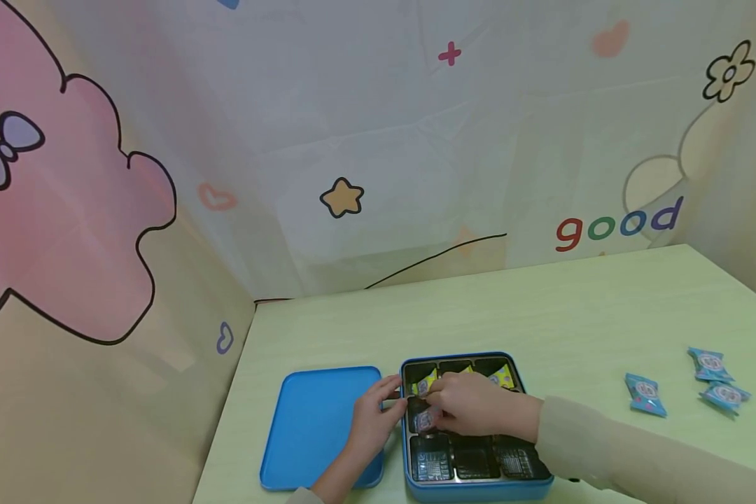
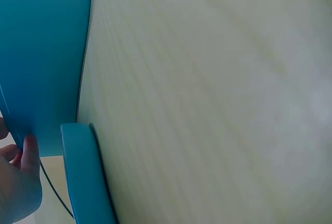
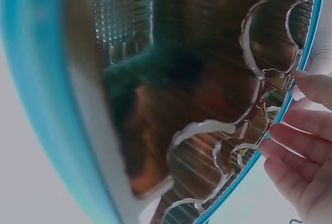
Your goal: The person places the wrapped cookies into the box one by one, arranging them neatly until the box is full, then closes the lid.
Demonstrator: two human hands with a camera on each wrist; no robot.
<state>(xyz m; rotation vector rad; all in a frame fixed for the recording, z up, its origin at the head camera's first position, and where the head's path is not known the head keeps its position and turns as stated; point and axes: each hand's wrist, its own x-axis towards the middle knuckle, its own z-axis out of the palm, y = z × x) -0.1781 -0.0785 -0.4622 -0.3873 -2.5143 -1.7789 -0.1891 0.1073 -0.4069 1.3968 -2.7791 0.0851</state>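
A blue box (image 1: 479,488) holds a black divided tray with several compartments. My right hand (image 1: 479,404) reaches over it from the right and pinches a small wrapped candy (image 1: 425,420) in the left compartment of the middle row. Yellow-wrapped candies lie in the back row, such as one yellow candy (image 1: 501,376) at the right; the middle one is partly hidden behind the right hand. My left hand (image 1: 374,413) touches the box's left rim with extended fingers. In the right wrist view, the left fingers (image 3: 298,146) lie along that rim.
To the left of the box lies a flat blue lid (image 1: 321,427), partly under the left forearm. Three blue-wrapped candies, one blue candy (image 1: 645,395) apart from the other two, sit on the table (image 1: 592,315) at the right. A printed curtain (image 1: 416,175) stands behind the table.
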